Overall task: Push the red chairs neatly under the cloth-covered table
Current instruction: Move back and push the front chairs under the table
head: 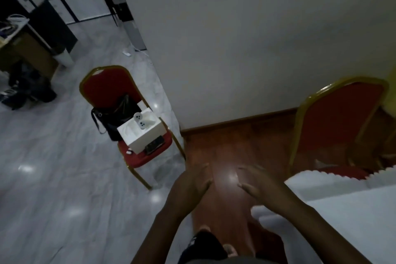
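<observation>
A red chair with a gold frame stands at the right, its seat partly under the white scalloped cloth of the table. A second red chair stands at centre left on the grey floor, away from the table, with a black bag, a white box and a phone on its seat. My left hand and my right hand are stretched forward over the wooden floor, fingers apart, holding nothing and touching neither chair. Both are motion-blurred.
A white wall rises straight ahead with a wooden skirting at its foot. Desks, a dark panel and clutter fill the far left. My feet show at the bottom on the wooden floor strip.
</observation>
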A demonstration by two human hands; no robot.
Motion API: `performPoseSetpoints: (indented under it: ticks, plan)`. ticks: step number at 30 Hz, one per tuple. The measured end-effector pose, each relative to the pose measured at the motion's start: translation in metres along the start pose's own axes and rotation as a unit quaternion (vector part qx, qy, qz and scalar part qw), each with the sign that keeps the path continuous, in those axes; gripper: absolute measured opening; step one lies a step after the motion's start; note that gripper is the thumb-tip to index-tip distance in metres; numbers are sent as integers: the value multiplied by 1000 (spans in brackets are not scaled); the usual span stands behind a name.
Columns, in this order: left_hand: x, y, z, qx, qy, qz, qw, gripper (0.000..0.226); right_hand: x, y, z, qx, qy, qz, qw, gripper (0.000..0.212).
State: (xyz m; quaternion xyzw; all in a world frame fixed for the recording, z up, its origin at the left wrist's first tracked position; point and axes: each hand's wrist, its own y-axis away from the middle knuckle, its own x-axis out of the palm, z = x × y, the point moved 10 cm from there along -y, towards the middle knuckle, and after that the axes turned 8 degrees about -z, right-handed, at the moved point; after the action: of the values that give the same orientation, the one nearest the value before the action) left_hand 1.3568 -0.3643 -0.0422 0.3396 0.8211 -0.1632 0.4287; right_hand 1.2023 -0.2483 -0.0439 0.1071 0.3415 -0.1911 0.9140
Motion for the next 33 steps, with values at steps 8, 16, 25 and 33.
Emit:
performPoseSetpoints:
  ticks: [8, 16, 25, 33]
  plan:
    - [14, -197, 8, 77, 10, 44, 996, 49, -28, -146, -57, 81, 65, -60, 993, 57]
    - [45, -392, -54, 203, 2, 139, 969, 49, -120, -254, -94, 165, 62, -193, 965, 53]
    - [125, -535, -209, 350, 0, 227, 909, 46, -251, -294, -177, 240, 51, -358, 901, 50]
    - [219, -602, -360, 468, -11, 281, 838, 48, -362, -277, -263, 321, 9, -510, 798, 50]
